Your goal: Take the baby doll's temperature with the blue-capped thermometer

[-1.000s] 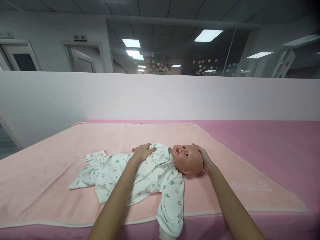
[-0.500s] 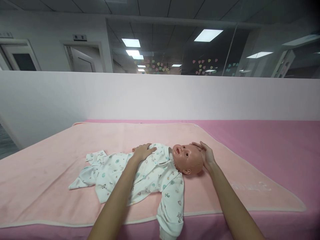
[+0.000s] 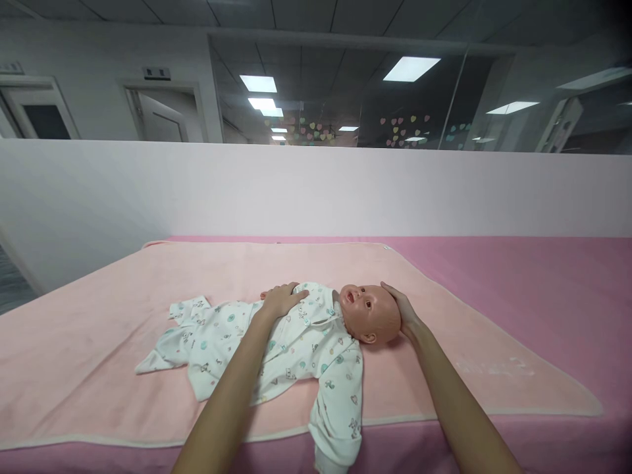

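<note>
As doll [image 3: 301,352] lies crosswise, head [image 3: 370,315] rightward, right grip [image 3: 405,313] loosely cupping it, left grip [image 3: 282,301] flat on torso [image 3: 318,332]

The single view comes from a camera worn on the person's head. It looks forward and a little down, from the side of the near edge of the peach blanket [image 3: 113,283]. The doll [image 3: 301,359] is near, and its sleeve [image 3: 340,405] is cut at the bottom. The blanket's near right corner is included. Beyond its far edge, the view reaches over the white partition [image 3: 345,191] to the ceiling [image 3: 316,13].
</note>
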`<action>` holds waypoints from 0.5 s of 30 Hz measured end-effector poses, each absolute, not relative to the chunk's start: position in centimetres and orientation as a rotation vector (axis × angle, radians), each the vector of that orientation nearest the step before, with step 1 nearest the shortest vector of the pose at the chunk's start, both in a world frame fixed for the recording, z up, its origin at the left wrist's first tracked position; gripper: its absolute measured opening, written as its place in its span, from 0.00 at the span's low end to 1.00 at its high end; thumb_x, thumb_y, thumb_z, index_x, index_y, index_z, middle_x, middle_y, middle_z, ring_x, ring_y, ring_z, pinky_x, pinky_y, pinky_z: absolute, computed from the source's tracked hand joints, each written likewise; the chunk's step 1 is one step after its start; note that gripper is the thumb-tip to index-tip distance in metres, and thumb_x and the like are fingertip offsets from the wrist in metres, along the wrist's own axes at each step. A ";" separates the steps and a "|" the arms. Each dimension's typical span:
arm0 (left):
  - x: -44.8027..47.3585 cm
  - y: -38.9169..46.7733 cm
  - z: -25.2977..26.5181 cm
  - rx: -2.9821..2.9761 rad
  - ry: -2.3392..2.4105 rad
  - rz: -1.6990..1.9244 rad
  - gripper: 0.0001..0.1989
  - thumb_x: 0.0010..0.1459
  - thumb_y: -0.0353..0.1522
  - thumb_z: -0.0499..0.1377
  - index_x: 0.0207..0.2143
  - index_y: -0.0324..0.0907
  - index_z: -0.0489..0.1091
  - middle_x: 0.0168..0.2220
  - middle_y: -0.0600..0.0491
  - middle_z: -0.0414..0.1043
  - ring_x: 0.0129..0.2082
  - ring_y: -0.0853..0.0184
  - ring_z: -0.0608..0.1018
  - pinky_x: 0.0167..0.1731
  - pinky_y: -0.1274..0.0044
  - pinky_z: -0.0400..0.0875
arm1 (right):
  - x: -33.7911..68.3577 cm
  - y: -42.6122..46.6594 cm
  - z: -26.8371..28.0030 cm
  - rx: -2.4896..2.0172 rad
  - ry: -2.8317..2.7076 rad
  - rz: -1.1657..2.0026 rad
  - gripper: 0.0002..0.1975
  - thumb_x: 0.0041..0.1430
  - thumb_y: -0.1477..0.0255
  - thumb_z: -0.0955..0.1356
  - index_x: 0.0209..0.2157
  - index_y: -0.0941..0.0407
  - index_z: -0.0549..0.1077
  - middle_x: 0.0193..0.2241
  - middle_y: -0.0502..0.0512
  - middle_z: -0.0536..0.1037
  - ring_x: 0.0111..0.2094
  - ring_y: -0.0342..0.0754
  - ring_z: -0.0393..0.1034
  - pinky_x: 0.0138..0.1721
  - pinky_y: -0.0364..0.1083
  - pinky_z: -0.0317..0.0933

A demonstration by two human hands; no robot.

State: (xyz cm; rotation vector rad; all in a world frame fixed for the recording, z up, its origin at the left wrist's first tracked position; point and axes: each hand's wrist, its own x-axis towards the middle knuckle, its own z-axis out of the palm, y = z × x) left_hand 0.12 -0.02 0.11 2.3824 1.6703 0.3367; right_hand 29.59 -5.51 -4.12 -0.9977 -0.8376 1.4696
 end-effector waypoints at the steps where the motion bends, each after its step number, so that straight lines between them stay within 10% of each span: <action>1: 0.1 0.0 0.1 2.383 1.671 0.335 0.33 0.52 0.54 0.40 0.54 0.47 0.59 0.52 0.48 0.66 0.51 0.55 0.67 0.49 0.64 0.57 | 29.6 -5.5 -4.1 -0.993 -0.839 1.464 0.18 0.50 0.58 0.65 0.35 0.58 0.75 0.34 0.57 0.79 0.41 0.55 0.72 0.43 0.50 0.65; 15: 0.3 -0.3 0.4 2.382 1.682 0.317 0.31 0.53 0.52 0.40 0.54 0.48 0.59 0.53 0.50 0.65 0.52 0.55 0.66 0.49 0.64 0.56 | 30.8 -4.9 -4.1 -0.821 -0.767 1.198 0.15 0.50 0.59 0.64 0.34 0.54 0.75 0.40 0.56 0.77 0.48 0.54 0.67 0.51 0.52 0.60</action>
